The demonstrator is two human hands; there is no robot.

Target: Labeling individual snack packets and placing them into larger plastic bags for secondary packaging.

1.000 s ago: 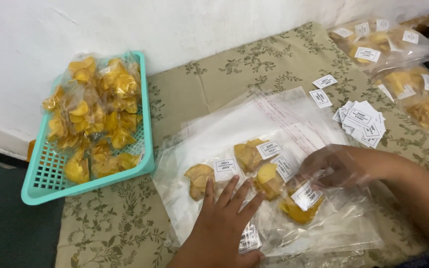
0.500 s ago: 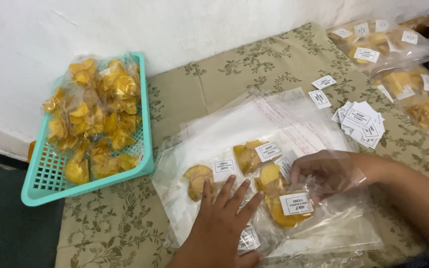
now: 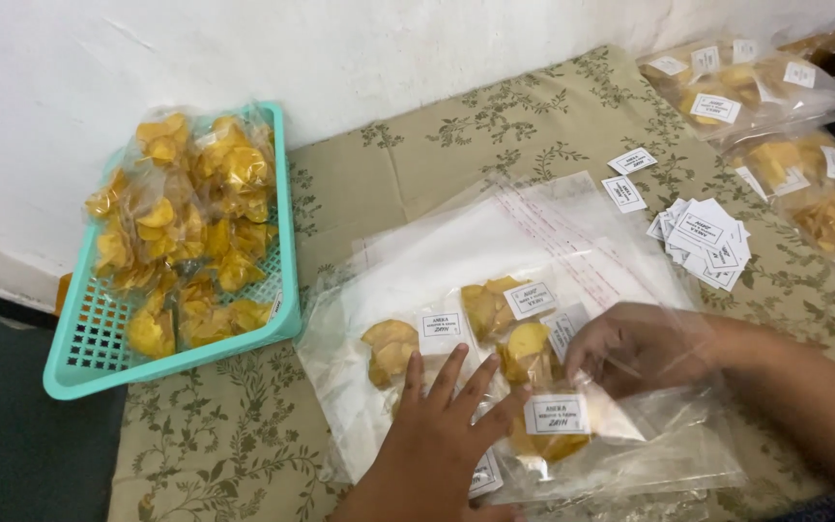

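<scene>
White wall and a floral, olive-coloured cloth over the surface (image 3: pixel 244 425) frame the scene, and on that cloth the work sits close under the camera. Fingers of the left hand (image 3: pixel 434 435) are spread flat and press on the large clear bag (image 3: pixel 456 256), just beside the labelled chip packets lying inside it. Fingers of the right hand (image 3: pixel 642 350) are curled inside the mouth of that bag, under the film; whether they pinch anything I cannot tell. Compared with a second ago, the newest small packet (image 3: pixel 550 425), yellow chips with a white label, has slid from beside the right hand down toward the near edge of the bag and now lies flat, apart from the right fingers, which suggests it has just been let go. The left hand has barely shifted. Three other packets (image 3: pixel 495 319) lie in a loose row further in, unchanged. Outward from the hands, a stack of loose white labels (image 3: pixel 703 237) rests to the right, with filled bags (image 3: pixel 804 164) beyond it at the far right. At the left, a teal basket (image 3: pixel 282 242) holds unlabelled chip packets (image 3: pixel 181 227) and has not moved.
</scene>
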